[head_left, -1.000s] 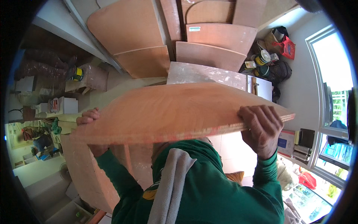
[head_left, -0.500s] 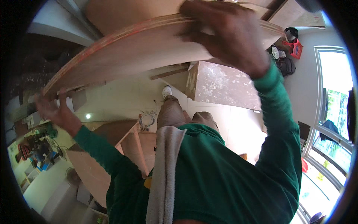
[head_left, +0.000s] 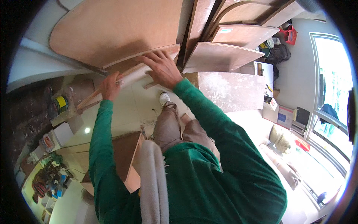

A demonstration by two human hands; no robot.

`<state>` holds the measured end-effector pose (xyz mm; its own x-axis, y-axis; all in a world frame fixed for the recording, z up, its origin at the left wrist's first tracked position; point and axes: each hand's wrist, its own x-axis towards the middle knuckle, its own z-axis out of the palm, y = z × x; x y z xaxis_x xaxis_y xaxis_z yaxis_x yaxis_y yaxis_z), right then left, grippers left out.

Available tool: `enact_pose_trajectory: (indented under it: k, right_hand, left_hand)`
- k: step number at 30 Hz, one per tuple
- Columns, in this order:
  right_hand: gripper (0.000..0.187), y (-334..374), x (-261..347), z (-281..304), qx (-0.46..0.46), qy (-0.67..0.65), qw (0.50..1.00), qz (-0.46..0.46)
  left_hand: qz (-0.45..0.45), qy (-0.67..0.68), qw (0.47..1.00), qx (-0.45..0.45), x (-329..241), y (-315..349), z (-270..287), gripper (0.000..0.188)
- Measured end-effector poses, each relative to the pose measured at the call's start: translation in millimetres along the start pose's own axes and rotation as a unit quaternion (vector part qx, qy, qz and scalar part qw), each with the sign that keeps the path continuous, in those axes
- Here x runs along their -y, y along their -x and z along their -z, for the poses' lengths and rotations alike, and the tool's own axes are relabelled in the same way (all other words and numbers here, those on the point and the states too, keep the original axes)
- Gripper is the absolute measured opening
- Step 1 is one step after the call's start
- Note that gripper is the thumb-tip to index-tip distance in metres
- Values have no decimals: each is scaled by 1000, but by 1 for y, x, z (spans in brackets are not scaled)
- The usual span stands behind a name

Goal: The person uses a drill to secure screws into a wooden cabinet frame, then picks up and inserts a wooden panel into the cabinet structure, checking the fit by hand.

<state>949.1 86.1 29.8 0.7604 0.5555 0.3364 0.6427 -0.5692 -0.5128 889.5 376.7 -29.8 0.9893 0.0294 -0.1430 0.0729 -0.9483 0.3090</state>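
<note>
A plywood board [head_left: 133,75] stands tilted in front of me, seen nearly along its edge. My left hand [head_left: 110,86] is closed round its upper edge toward the left. Farther right, my right hand [head_left: 163,69] grips the same edge, fingers over the top and thumb on the near side. Just behind the board leans a large plywood panel [head_left: 115,28] with a rounded outline. The board's far face is mostly hidden.
Several more panels, among them a pale plywood sheet [head_left: 223,56], lean to the right. A paint-spotted box [head_left: 231,89] stands in front of them. A wooden cabinet [head_left: 112,155] is near my left arm. Cable [head_left: 148,127] lies by my legs. A can [head_left: 60,103] is at left.
The board has come down and away from me, turning nearly edge-on. My left hand has moved right and my right hand left and down, so they are closer together.
</note>
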Motion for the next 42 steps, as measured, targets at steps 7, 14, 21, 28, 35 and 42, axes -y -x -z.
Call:
enact_pose_trajectory:
  k: [7,14,21,28,35,42]
  right_hand:
    - [48,241,-57,49,13,0,952,-306]
    - [47,358,-36,95,8,58,831,-553]
    - [44,372,-44,72,4,31,826,-562]
    - [44,326,-137,82,19,66,917,-393]
    - [61,204,-339,122,52,220,937,-266]
    - [67,197,-455,128,204,279,905,-249]
  left_hand:
    - [-25,-43,997,53,38,-70,-148,48]
    - [-56,-60,997,17,43,-124,-208,43]
    - [-86,-26,993,-70,5,-155,-171,41]
    - [24,200,980,6,-44,-65,-183,33]
    - [240,174,940,168,20,209,-288,26]
    - [457,205,839,213,-95,501,-289,26]
